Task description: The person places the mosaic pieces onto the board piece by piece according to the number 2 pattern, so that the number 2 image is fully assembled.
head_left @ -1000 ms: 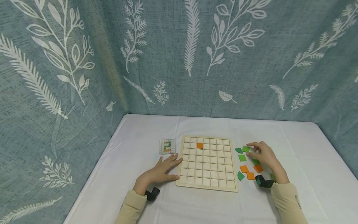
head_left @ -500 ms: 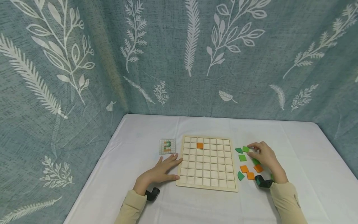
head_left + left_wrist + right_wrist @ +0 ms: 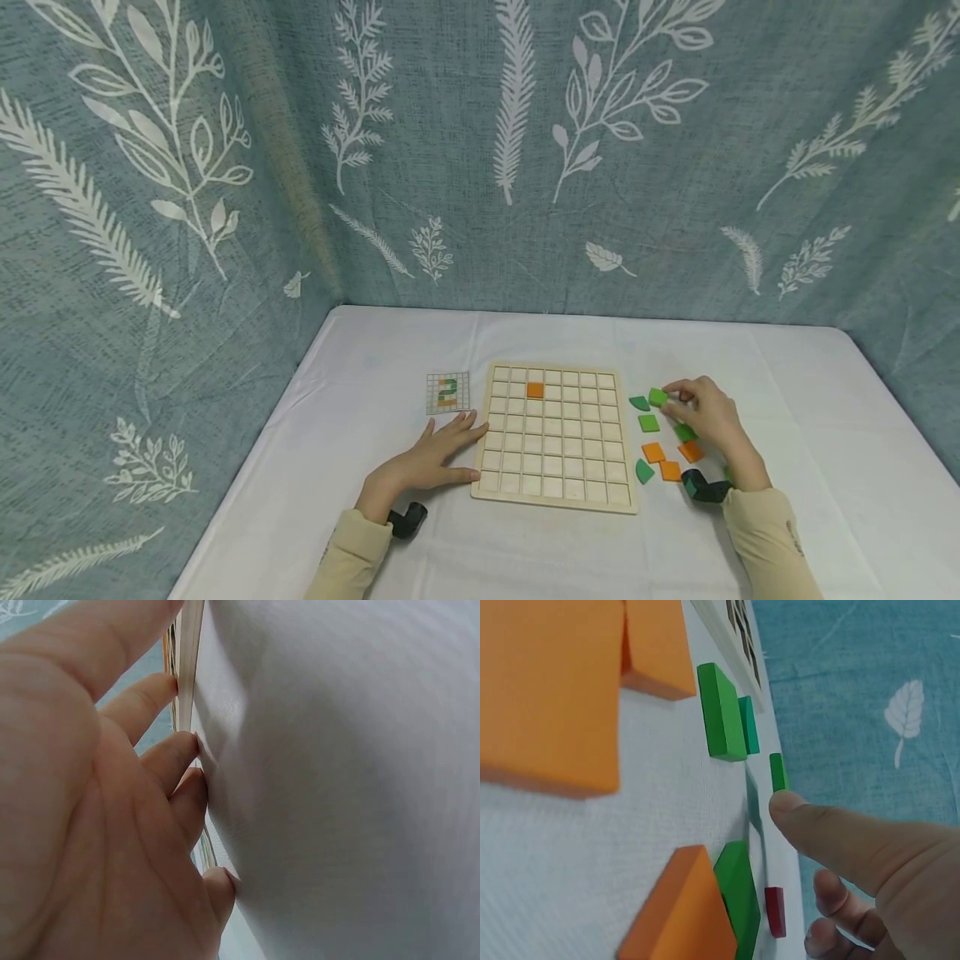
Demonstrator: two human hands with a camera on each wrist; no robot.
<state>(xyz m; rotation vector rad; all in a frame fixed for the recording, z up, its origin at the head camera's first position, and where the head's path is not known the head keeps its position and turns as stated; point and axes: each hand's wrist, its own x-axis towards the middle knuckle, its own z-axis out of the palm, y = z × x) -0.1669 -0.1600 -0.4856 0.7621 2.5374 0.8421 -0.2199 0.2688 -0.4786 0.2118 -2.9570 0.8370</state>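
Note:
My right hand [image 3: 705, 410] pinches a light green square tile [image 3: 657, 397] between thumb and fingers, right of the wooden grid board [image 3: 555, 506]. In the right wrist view that green tile [image 3: 778, 771] shows at the thumb tip, a little above the cloth, with the other fingers partly hidden. My left hand [image 3: 435, 457] lies spread at the board's left edge, fingertips and thumb touching the frame. From the left wrist view, its fingers [image 3: 171, 761] are extended along the board's side [image 3: 189, 667]. One orange square tile [image 3: 535, 390] sits in an upper cell of the board.
Around the right hand lie a green square [image 3: 648, 423], orange squares [image 3: 653, 452], and dark green quarter-circle pieces [image 3: 644, 472]. A red piece [image 3: 775, 911] shows in the right wrist view. Left of the board is a small pattern card [image 3: 447, 393]. A curtain [image 3: 555, 250] hangs behind the table.
The light green tile has come up slightly and tilted in my right hand's fingers. My left hand and the board stay where they were.

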